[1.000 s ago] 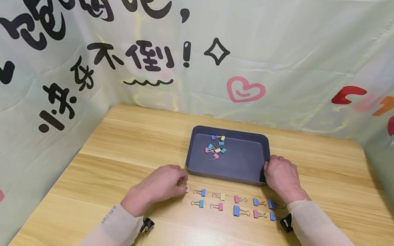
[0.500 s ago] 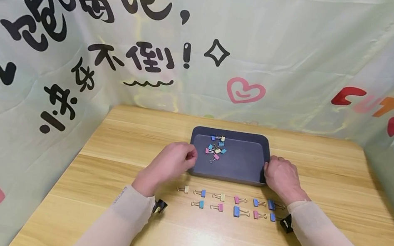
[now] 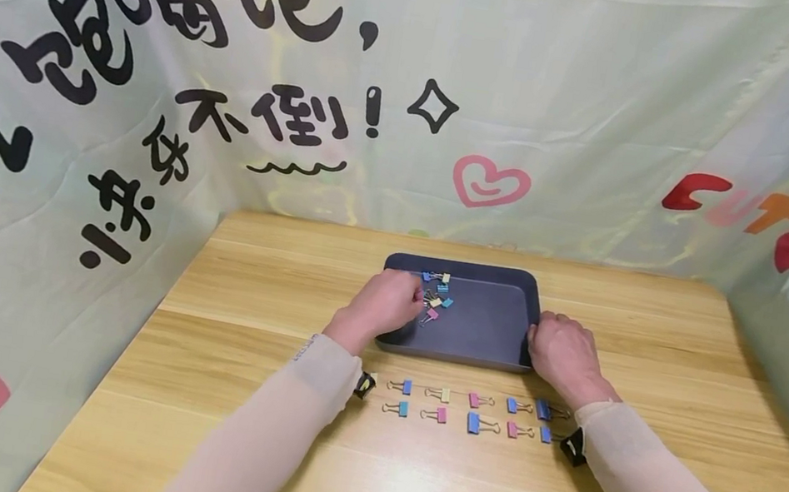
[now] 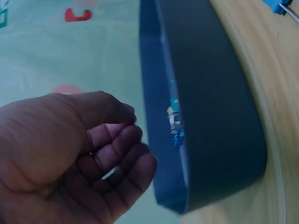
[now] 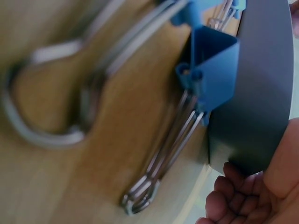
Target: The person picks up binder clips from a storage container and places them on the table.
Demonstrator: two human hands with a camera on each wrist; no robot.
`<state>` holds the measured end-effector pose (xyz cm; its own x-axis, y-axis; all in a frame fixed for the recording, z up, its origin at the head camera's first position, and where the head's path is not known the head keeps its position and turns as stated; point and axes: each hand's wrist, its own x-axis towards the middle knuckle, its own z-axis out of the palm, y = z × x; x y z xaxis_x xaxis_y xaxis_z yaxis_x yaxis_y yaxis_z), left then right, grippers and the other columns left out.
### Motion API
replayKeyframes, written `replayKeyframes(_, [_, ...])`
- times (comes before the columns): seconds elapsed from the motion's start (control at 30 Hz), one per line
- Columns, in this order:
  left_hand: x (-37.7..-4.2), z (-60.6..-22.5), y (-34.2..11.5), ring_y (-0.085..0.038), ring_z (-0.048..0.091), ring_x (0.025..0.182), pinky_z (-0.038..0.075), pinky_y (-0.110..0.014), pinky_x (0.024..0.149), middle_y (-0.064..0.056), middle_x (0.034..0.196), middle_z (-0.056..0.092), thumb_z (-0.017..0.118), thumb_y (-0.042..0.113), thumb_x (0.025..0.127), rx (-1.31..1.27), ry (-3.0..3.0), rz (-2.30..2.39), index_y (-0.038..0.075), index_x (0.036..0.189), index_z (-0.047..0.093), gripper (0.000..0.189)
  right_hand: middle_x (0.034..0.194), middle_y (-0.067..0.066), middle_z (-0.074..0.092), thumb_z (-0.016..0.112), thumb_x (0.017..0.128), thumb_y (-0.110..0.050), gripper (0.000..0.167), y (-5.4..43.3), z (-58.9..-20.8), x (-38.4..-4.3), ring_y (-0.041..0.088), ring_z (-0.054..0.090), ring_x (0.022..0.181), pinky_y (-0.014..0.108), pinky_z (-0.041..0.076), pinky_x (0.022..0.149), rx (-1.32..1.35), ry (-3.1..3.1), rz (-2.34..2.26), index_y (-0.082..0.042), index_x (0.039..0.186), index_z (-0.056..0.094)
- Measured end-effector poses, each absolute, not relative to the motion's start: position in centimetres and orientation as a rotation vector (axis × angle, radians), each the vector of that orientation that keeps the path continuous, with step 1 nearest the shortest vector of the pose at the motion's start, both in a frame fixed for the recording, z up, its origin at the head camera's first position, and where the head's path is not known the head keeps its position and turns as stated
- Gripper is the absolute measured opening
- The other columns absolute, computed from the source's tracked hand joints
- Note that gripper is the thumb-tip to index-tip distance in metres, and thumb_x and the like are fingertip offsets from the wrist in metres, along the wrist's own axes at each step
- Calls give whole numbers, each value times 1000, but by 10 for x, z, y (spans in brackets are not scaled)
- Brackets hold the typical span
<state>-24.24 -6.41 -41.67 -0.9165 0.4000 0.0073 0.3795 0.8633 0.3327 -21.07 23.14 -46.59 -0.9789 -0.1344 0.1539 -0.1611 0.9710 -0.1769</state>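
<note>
A dark grey tray [image 3: 480, 338] rests on the wooden table with several colourful binder clips [image 3: 435, 302] heaped toward its left side. My left hand [image 3: 386, 302] is over the tray's left rim, right beside that heap. In the left wrist view its fingers [image 4: 133, 175] are loosely bent, with nothing showing between them and the thumb. My right hand [image 3: 565, 350] holds the tray at its right end; its curled fingers [image 5: 240, 198] show against the outer wall in the right wrist view. Two rows of binder clips lie in front of the tray, among them a large blue binder clip [image 3: 483, 424].
The wooden table [image 3: 406, 483] stretches toward the viewer below the rows. Printed cloth [image 3: 593, 123] hangs behind and on both sides. In the right wrist view a blue binder clip [image 5: 215, 70] lies close to the tray's outer wall.
My left hand has left a yellow clip at the front row's left end and moved up and right, over the tray's left side. The right hand stays on the tray.
</note>
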Motion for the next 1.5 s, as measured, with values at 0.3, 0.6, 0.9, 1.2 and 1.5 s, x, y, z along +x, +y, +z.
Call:
replayKeyframes(0.3, [-263, -437, -38, -15, 55, 66, 50, -30, 68, 6, 64, 56, 78, 38, 96, 503, 2961, 318, 19, 63, 63, 41, 82, 26, 64, 54, 103, -13, 27, 232, -466, -211, 47, 65, 78, 64, 54, 73, 211, -2983, 294, 10, 92, 63])
replayKeyframes(0.6, [-266, -446, -25, -15, 59, 68, 51, -30, 68, 1, 77, 67, 82, 44, 92, 384, 2880, 289, 16, 81, 72, 31, 82, 26, 64, 54, 103, -14, 28, 232, -465, -210, 47, 65, 79, 64, 54, 73, 202, -2992, 293, 10, 92, 63])
replayKeyframes(0.9, [-264, -448, -28, -17, 64, 78, 56, -33, 76, 1, 87, 72, 79, 40, 95, 418, 2890, 282, 15, 87, 72, 26, 81, 26, 64, 54, 102, -13, 27, 229, -468, -207, 48, 66, 78, 64, 54, 72, 201, -2955, 293, 10, 90, 62])
replayKeyframes(1.2, [-263, -446, -33, -16, 66, 81, 57, -33, 80, 4, 90, 74, 78, 34, 97, 503, 2888, 226, 15, 95, 74, 20, 81, 27, 64, 54, 102, -12, 27, 228, -471, -206, 49, 66, 78, 64, 54, 72, 204, -2939, 276, 10, 88, 62])
replayKeyframes(1.5, [-263, -446, -39, -14, 65, 84, 56, -30, 81, 4, 96, 75, 75, 28, 99, 586, 2875, 232, 15, 103, 74, 13, 82, 27, 64, 53, 102, -13, 28, 228, -470, -207, 49, 66, 79, 65, 54, 73, 198, -2953, 275, 10, 89, 62])
